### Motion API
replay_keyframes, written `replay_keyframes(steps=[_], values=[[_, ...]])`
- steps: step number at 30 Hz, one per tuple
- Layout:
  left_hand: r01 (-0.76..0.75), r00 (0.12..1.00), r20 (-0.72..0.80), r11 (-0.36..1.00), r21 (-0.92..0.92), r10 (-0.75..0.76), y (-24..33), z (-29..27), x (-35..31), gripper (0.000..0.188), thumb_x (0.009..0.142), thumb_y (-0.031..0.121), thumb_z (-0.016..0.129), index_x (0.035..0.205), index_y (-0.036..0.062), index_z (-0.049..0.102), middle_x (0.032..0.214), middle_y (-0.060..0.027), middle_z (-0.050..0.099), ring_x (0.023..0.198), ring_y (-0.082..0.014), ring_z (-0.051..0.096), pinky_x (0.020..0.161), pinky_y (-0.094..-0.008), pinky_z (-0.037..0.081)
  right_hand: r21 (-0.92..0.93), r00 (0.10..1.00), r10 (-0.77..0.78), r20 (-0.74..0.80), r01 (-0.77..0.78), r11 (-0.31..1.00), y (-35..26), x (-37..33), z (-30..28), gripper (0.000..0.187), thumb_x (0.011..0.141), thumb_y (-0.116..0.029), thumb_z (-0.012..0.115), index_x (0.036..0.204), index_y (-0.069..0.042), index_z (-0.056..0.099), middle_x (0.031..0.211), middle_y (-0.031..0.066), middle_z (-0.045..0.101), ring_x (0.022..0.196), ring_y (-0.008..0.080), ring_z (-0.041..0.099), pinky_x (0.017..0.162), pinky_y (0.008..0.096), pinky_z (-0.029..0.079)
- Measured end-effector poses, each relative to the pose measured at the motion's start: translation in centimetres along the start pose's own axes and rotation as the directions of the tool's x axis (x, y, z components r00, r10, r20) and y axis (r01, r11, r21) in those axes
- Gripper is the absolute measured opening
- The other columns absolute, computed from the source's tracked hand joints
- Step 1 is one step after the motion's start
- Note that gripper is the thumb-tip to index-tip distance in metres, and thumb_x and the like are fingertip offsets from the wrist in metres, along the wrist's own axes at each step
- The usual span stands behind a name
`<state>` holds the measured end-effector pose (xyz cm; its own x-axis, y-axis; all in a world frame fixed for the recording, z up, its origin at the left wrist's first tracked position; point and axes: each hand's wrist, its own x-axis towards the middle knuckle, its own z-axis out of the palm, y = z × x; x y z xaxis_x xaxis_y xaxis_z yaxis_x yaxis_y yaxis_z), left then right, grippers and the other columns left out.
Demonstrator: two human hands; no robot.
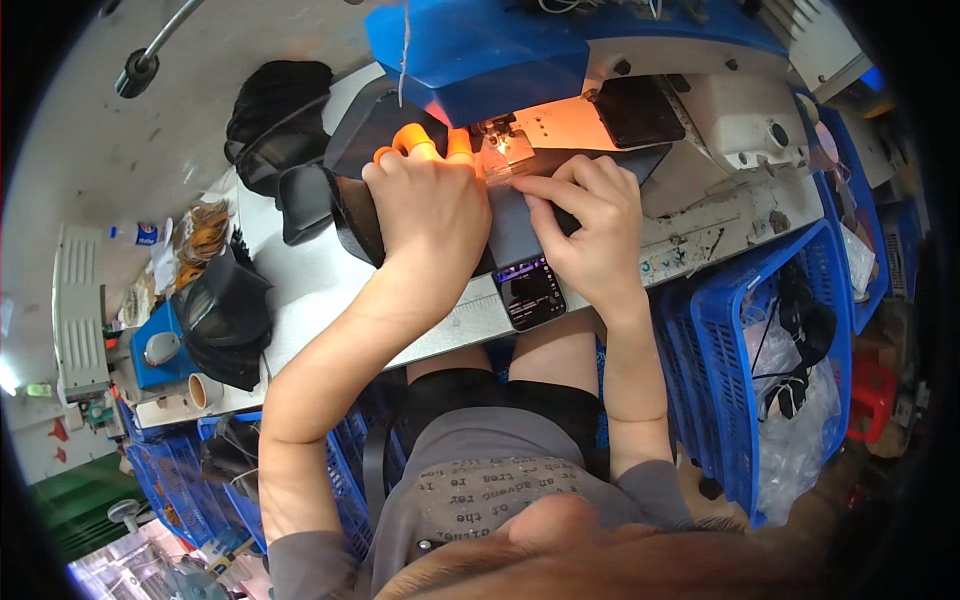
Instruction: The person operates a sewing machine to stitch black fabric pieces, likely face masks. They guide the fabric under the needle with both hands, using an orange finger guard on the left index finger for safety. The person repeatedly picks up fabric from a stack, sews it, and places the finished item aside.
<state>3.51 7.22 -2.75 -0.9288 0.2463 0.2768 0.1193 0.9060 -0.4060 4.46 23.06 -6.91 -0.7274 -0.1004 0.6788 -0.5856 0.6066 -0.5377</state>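
Under the blue-covered head of a sewing machine (480, 62), a lit needle and presser foot (503, 145) stand over a dark grey piece of sheet material (514, 232). My left hand (430, 210), with orange covers on several fingertips, bears on the material just left of the foot, its fingers bent and closed on it. On the right side, my right hand (595, 225) has its thumb and forefinger bent together at the material close to the foot. The other right fingers curl inward. Part of the material is hidden beneath both hands.
A phone (530, 295) lies at the table's front edge, and a dark flat panel (640, 112) right of the needle. Black moulded pieces (285, 120) are heaped at left, with more black pieces (225, 315) nearer. Blue baskets (730, 400) stand at right.
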Motion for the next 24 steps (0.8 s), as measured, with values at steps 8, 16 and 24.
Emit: replay_keyframes(steps=[8, 16, 24], values=[[0.024, 0.995, -0.090, 0.992, -0.126, -0.036, -2.4, 0.7, -2.5, 0.043, 0.090, 0.037, 0.063, 0.125, 0.0121, 0.066, 0.079, -0.0122, 0.062, 0.076, -0.0310, 0.059, 0.070, -0.0415, 0.040, 0.045, 1.000, -0.010, -0.001, 0.010, 0.999, 0.1, 0.1, -0.4, 0.014, 0.073, -0.005, 0.072, 0.084, -0.011, 0.076, 0.072, -0.0009, 0.057, 0.073, 0.0197, 0.053, 0.069, 0.0350, 0.040], [-0.110, 0.986, -0.160, 0.923, -0.369, 0.053, -4.5, -0.7, -7.5, 0.051, 0.088, 0.031, 0.068, 0.134, 0.0116, 0.061, 0.120, -0.0268, 0.058, 0.098, -0.0356, 0.057, 0.088, -0.0429, 0.040, 0.016, 1.000, 0.005, -0.020, -0.005, 1.000, 0.1, -0.2, -0.2, 0.013, 0.073, -0.005, 0.072, 0.084, -0.011, 0.076, 0.071, -0.0010, 0.057, 0.074, 0.0193, 0.053, 0.070, 0.0343, 0.039], [-0.145, 0.966, -0.257, 0.764, -0.629, -0.028, -6.5, 1.9, -10.2, 0.065, 0.077, 0.018, 0.078, 0.137, 0.0084, 0.056, 0.125, -0.0232, 0.056, 0.109, -0.0351, 0.056, 0.092, -0.0431, 0.042, -0.001, 1.000, 0.023, -0.006, -0.023, 1.000, -0.2, -0.1, -0.4, 0.013, 0.074, -0.006, 0.073, 0.085, -0.011, 0.076, 0.073, 0.0010, 0.058, 0.074, 0.0211, 0.055, 0.070, 0.0364, 0.041]])
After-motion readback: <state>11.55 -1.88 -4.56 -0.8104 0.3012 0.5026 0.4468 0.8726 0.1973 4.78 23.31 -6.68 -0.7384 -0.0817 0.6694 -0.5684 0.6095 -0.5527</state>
